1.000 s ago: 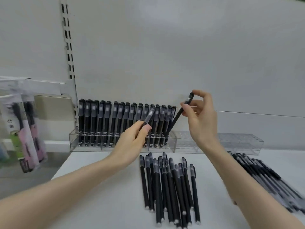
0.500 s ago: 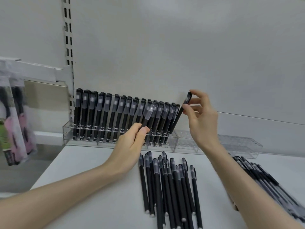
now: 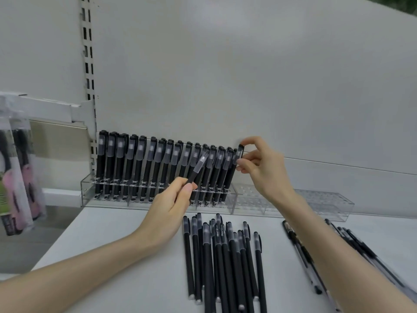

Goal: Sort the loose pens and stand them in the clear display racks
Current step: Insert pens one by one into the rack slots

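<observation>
Pens (image 3: 222,263): matt black plastic barrels, frosted translucent caps. Racks (image 3: 325,203): clear glossy plastic. Surface (image 3: 126,288) under my arms: smooth matt white.

One head-worn wide-angle camera looks forward and down from close range, facing the white back wall (image 3: 248,75). The bench (image 3: 140,263) below that wall fills the lower frame.

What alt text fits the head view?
The right hand seats a black pen at the end of a nearly full clear rack; the left hand holds another pen. More pens lie below.
</observation>
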{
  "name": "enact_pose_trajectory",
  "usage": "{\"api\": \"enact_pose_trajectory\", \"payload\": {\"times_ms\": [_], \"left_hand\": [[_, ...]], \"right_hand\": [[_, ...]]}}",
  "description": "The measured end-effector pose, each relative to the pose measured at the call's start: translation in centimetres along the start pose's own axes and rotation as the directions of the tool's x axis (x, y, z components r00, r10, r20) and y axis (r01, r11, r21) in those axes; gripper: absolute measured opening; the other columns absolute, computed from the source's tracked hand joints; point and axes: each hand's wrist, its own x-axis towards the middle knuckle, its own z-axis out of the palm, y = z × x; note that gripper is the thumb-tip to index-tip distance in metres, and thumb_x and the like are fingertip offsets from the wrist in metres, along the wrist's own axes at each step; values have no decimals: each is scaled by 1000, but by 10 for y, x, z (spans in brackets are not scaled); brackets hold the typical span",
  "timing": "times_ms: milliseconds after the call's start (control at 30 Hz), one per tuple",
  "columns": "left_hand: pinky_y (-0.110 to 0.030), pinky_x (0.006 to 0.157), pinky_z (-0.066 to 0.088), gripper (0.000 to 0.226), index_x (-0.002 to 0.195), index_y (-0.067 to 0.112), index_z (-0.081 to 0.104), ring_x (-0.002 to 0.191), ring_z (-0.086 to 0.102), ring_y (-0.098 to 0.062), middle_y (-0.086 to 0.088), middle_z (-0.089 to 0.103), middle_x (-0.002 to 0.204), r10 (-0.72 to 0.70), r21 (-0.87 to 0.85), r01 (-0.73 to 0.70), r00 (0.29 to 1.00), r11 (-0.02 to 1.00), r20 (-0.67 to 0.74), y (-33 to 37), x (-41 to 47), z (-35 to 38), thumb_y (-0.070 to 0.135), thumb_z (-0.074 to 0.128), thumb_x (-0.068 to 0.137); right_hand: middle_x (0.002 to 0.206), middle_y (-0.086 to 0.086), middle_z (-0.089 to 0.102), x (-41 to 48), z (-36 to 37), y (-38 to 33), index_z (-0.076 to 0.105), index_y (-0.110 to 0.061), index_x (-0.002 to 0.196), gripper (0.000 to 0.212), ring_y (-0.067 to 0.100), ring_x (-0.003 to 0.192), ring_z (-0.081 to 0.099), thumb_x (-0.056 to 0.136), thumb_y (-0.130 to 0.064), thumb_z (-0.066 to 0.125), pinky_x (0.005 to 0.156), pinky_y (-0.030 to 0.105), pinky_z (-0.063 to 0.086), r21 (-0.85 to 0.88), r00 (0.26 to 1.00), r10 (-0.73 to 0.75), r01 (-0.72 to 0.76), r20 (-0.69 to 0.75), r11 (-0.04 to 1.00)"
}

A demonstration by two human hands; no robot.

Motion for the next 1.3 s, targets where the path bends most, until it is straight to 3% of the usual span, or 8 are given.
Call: {"api": "enact_pose_trajectory", "payload": {"times_ms": [233, 467, 600, 767, 967, 1100, 1200, 1300], "left_hand": [[-28, 55, 27, 22, 97, 23, 58, 53, 30, -10, 3, 35, 57, 12, -1, -12, 1000, 1000, -8, 5, -3, -1, 28, 36, 100], [-47, 78, 44, 30, 79, 26, 55, 62, 42, -19, 9, 39, 54, -23, 9, 23, 999, 1000, -40, 10, -1, -3, 19, 37, 102], [-32, 62, 36, 22, 91, 22, 61, 57, 38, -8, 11, 42, 56, -7, 5, 7, 1000, 1000, -7, 22, 4, -10, 21, 40, 100], [-21, 52, 34, 15, 99, 17, 61, 56, 40, -8, 9, 44, 59, 47, -33, -46, 998, 998, 38, 32, -1, -36, 21, 47, 98], [-27, 42, 38, 12, 90, 19, 63, 44, 44, -12, 0, 55, 61, -4, -102, 2, 1000, 995, -14, 22, -13, -89, 26, 52, 92], [-23, 43, 37, 28, 79, 21, 58, 40, 45, -10, 0, 56, 54, -16, -100, 25, 996, 995, 84, 12, -15, -126, 15, 40, 99], [-19, 55, 42, 23, 89, 20, 61, 55, 56, -11, 3, 64, 66, -41, -26, 45, 990, 999, 133, 0, -12, -154, 19, 40, 99], [-10, 74, 43, 11, 99, 33, 59, 85, 57, 4, 14, 63, 94, 38, 214, -46, 998, 976, 41, -22, -14, -178, 26, 52, 94]], "right_hand": [[72, 6, 69, -3, 1, 0, 51, -29, 101, 34, 19, 70, 67, 87, 1, 61, 78, 43, 55, -12, 997, 10, -9, 72, 1000], [79, -3, 67, -13, 2, -4, 56, -26, 116, 27, 16, 71, 66, 91, -21, 63, 75, 42, 54, -116, 1000, -11, 8, -27, 993], [81, 0, 71, -21, 12, -36, 59, -26, 105, 18, 16, 79, 68, 88, -27, 65, 78, 42, 55, 214, 1000, -10, 7, 15, 977], [82, 6, 73, -15, 45, -69, 58, -13, 112, 29, 20, 78, 71, 85, -11, 68, 78, 38, 57, 564, 994, -5, -56, 106, 824], [87, 9, 73, -9, 86, -106, 58, -14, 117, 32, 20, 80, 71, 88, -4, 63, 75, 32, 58, 622, 971, -66, -95, 232, 777], [91, 9, 73, -4, 113, -129, 58, -13, 114, 31, 14, 81, 70, 86, -1, 64, 68, 25, 56, 641, 966, -56, -123, 252, 758], [80, 10, 70, -2, 133, -143, 59, -11, 109, 30, 14, 71, 69, 82, -2, 69, 65, 24, 55, 616, 979, -17, -113, 202, 780], [78, 14, 67, 1, 152, -156, 58, -12, 104, 29, 17, 65, 67, 80, -4, 72, 62, 25, 55, 576, 997, 51, -73, 54, 815]]}}
